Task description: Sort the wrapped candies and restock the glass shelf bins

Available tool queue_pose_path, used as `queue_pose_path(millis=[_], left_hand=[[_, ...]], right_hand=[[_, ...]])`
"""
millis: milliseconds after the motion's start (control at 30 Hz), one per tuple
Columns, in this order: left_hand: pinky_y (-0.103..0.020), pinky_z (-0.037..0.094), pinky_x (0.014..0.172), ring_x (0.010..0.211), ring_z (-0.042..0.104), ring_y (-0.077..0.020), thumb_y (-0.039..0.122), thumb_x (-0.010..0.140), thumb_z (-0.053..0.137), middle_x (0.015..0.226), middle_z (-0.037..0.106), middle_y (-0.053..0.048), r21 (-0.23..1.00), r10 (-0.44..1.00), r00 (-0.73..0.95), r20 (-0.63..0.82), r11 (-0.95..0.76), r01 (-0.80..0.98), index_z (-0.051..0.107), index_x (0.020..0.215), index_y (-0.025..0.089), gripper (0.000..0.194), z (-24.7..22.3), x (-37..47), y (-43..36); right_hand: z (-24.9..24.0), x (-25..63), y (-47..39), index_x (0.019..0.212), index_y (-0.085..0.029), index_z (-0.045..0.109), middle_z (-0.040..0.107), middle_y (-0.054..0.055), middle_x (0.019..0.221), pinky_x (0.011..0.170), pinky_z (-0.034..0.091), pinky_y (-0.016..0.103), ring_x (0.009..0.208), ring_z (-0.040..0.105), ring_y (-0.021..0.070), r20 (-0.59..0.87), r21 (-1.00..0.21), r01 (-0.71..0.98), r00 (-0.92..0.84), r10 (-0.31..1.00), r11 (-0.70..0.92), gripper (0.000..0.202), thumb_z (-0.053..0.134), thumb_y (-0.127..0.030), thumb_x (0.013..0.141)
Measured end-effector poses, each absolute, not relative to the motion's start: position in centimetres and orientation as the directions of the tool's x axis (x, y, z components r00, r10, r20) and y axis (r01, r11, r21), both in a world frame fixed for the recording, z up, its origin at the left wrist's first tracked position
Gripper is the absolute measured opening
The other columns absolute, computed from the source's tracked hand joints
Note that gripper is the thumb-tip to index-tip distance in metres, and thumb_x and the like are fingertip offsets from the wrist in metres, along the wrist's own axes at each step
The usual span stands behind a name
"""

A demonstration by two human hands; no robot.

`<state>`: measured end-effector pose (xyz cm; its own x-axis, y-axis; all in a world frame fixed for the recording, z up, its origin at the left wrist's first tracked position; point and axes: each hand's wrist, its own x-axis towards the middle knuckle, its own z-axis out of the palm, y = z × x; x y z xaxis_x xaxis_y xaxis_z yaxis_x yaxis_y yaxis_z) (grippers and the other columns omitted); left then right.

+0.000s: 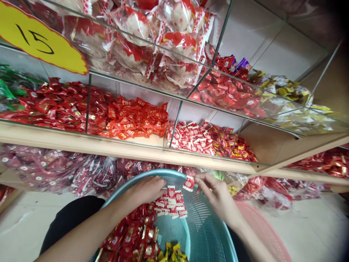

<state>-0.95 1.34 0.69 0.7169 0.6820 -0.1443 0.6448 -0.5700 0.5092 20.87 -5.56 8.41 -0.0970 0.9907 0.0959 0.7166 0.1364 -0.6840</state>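
Observation:
My right hand [214, 187] pinches a small red-and-white wrapped candy [188, 183] over the far rim of a teal plastic basket [222, 233]. My left hand [151, 188] is closed with the fingers curled, just above a cluster of the same red-and-white candies [172, 203] inside the basket; whatever it grips is hidden. Red candies with gold ends [133, 233] fill the basket's left side, and yellow-wrapped candies [173, 253] lie at its near edge.
Glass-fronted shelves ahead hold sorted candies, among them orange-red packets [136, 118] and red-and-white candies [192, 136]. A yellow sign [38, 38] reading 15 hangs upper left. Bagged candies [54, 167] lie beneath the wooden shelf edge [131, 150]. A pink basket [261, 231] stands at right.

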Motion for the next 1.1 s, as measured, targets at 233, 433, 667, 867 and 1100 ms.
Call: queue_pose_path(millis=[233, 433, 667, 867, 1100], left_hand=[[-0.027, 0.043, 0.06, 0.069, 0.059, -0.0175, 0.043, 0.086, 0.036, 0.078, 0.062, -0.005, 0.39, 0.673, 0.728, -0.13, -0.64, 0.662, 0.058, 0.081, 0.019, 0.033, 0.6, -0.9, 1.4], [-0.027, 0.043, 0.062, 0.069, 0.059, -0.0175, 0.041, 0.085, 0.037, 0.078, 0.063, -0.005, 0.398, 0.68, 0.723, -0.122, -0.633, 0.663, 0.059, 0.08, 0.019, 0.031, 0.6, -1.0, 1.3], [-0.028, 0.044, 0.064, 0.073, 0.06, -0.0187, 0.038, 0.085, 0.04, 0.082, 0.064, -0.005, 0.386, 0.677, 0.723, -0.141, -0.635, 0.669, 0.059, 0.083, 0.019, 0.027, 0.9, -1.0, 1.3], [-0.027, 0.044, 0.062, 0.069, 0.059, -0.0176, 0.04, 0.084, 0.041, 0.078, 0.063, -0.005, 0.416, 0.68, 0.72, -0.137, -0.62, 0.665, 0.059, 0.08, 0.018, 0.028, 0.7, -1.1, 1.4], [-0.027, 0.044, 0.061, 0.07, 0.06, -0.0181, 0.035, 0.083, 0.042, 0.078, 0.063, -0.005, 0.396, 0.68, 0.721, -0.133, -0.631, 0.667, 0.058, 0.08, 0.019, 0.023, 0.6, -0.9, 1.4]], right_hand=[[4.1, 20.2, -6.1, 0.08, -0.022, 0.056, 0.057, -0.001, 0.056, 0.053, 0.034, 0.022, 0.051, 0.055, 0.0139, -0.07, -0.42, 0.907, -0.052, 0.996, 0.018, 0.032, 0.029, -0.035, 0.091], [3.2, 19.0, -5.4, 0.075, -0.019, 0.055, 0.06, 0.002, 0.062, 0.056, 0.034, 0.021, 0.059, 0.057, 0.0133, -0.169, -0.302, 0.953, -0.06, 0.984, 0.006, 0.026, 0.034, -0.027, 0.089], [2.0, 18.3, -5.0, 0.076, -0.019, 0.055, 0.063, 0.005, 0.068, 0.058, 0.034, 0.023, 0.065, 0.059, 0.0153, -0.177, -0.24, 0.971, -0.028, 0.984, -0.015, 0.026, 0.034, -0.022, 0.089], [1.5, 18.0, -5.6, 0.095, -0.019, 0.056, 0.065, 0.006, 0.07, 0.053, 0.032, 0.024, 0.065, 0.062, 0.0192, -0.146, -0.141, 0.99, 0.008, 0.989, -0.029, 0.027, 0.031, -0.027, 0.092], [1.8, 18.3, -6.9, 0.111, -0.023, 0.05, 0.066, 0.003, 0.067, 0.049, 0.031, 0.024, 0.063, 0.064, 0.02, -0.155, -0.079, 0.99, -0.132, 0.979, 0.12, 0.028, 0.031, -0.033, 0.093]])
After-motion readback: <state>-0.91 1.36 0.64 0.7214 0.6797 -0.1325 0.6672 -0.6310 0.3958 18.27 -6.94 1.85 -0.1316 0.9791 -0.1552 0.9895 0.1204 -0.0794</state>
